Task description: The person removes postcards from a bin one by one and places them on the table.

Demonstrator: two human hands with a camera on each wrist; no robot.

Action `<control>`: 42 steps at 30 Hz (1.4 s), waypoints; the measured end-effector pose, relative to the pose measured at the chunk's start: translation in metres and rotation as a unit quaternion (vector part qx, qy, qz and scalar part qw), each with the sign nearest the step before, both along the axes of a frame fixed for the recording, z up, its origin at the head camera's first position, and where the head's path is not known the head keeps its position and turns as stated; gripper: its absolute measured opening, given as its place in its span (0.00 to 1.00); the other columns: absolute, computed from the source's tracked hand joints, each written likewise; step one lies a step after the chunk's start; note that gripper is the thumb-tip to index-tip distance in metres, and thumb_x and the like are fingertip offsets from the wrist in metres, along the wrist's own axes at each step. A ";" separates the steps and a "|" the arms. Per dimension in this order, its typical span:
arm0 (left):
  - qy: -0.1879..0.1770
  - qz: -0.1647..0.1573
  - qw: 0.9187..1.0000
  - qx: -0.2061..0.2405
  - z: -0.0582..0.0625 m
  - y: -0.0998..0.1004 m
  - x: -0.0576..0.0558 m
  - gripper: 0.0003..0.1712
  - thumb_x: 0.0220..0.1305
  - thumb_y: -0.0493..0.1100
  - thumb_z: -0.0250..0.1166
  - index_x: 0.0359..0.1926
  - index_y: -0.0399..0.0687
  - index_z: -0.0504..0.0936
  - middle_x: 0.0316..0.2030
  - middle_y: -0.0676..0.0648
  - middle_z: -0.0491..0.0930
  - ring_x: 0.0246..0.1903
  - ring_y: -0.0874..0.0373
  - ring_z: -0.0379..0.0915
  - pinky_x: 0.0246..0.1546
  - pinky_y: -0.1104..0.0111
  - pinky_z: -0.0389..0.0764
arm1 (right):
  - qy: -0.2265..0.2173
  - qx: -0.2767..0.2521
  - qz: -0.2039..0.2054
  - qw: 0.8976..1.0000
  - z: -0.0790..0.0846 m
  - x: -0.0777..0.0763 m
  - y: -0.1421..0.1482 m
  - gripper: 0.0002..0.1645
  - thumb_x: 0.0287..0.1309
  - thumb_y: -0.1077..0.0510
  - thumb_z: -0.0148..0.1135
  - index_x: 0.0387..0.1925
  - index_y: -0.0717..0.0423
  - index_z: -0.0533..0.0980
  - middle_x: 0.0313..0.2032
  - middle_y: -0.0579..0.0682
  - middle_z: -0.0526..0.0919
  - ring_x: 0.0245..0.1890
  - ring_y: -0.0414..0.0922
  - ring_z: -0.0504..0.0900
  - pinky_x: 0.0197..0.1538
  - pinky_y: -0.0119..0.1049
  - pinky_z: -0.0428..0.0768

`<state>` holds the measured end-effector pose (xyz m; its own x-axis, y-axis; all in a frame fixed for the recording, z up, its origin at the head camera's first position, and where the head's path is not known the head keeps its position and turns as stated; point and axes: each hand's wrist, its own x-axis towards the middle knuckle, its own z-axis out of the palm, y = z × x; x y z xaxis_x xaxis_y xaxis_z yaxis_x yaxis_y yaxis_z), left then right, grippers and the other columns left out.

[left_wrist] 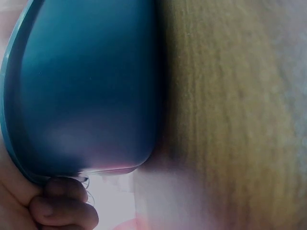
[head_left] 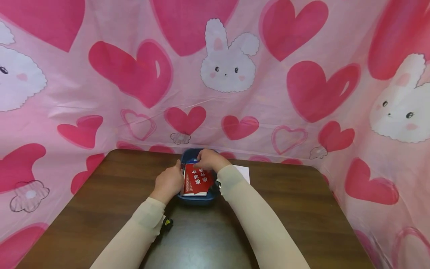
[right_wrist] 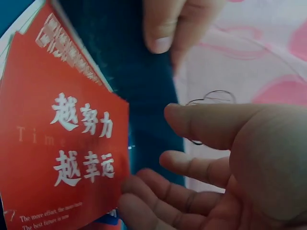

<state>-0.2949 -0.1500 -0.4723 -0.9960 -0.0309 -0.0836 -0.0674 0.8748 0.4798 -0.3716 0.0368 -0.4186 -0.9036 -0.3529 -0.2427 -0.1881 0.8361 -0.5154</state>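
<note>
A blue plastic basin (head_left: pixel 196 201) stands at the back of the table, and red booklets (head_left: pixel 200 180) with white Chinese characters lie in it. My left hand (head_left: pixel 169 181) grips the basin's left rim; in the left wrist view its curled fingers (left_wrist: pixel 67 203) sit at the end of the basin wall (left_wrist: pixel 91 86). In the right wrist view the left thumb (right_wrist: pixel 160 33) shows over the rim. My right hand (head_left: pixel 212 160) is above the back of the basin. Its fingers (right_wrist: pixel 158 191) are loosely bent beside the red booklet's edge, with nothing visible between thumb and fingers; whether they touch it is unclear.
A white sheet (head_left: pixel 243 172) lies on the brown wooden table (head_left: pixel 285 201) to the right of the basin, partly behind my right forearm. Pink cloth (head_left: pixel 228 108) with hearts and rabbits hangs around the back and sides of the table.
</note>
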 end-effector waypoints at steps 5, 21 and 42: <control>0.004 0.002 1.000 -0.006 -0.001 0.001 -0.001 0.42 0.86 0.54 0.57 0.90 0.41 0.61 0.74 0.30 0.81 0.62 0.31 0.86 0.56 0.37 0.90 | 0.041 0.053 -0.004 0.998 -0.007 -0.002 -0.008 0.27 0.66 0.49 0.82 0.59 0.60 0.87 0.50 0.56 0.94 0.45 0.50 0.90 0.61 0.50 0.93; 0.007 -0.002 1.000 -0.009 0.001 0.000 0.002 0.42 0.87 0.54 0.57 0.90 0.42 0.60 0.74 0.31 0.81 0.61 0.32 0.88 0.55 0.40 0.92 | 0.036 0.148 -0.052 0.987 -0.039 -0.028 -0.022 0.35 0.50 0.45 0.93 0.58 0.53 0.90 0.49 0.50 0.95 0.45 0.47 0.90 0.60 0.50 0.93; 0.007 0.001 1.000 -0.015 0.000 0.002 0.000 0.41 0.87 0.52 0.58 0.90 0.41 0.60 0.75 0.30 0.80 0.65 0.30 0.86 0.57 0.37 0.90 | -0.006 -0.030 -0.021 0.999 -0.003 -0.022 0.022 0.11 0.67 0.58 0.80 0.45 0.62 0.94 0.41 0.56 0.96 0.34 0.46 0.89 0.43 0.38 0.91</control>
<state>-0.2951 -0.1483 -0.4727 -0.9970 -0.0350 -0.0697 -0.0629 0.8890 0.4535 -0.3934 0.0593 -0.4216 -0.9148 -0.3296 -0.2336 -0.1469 0.8100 -0.5677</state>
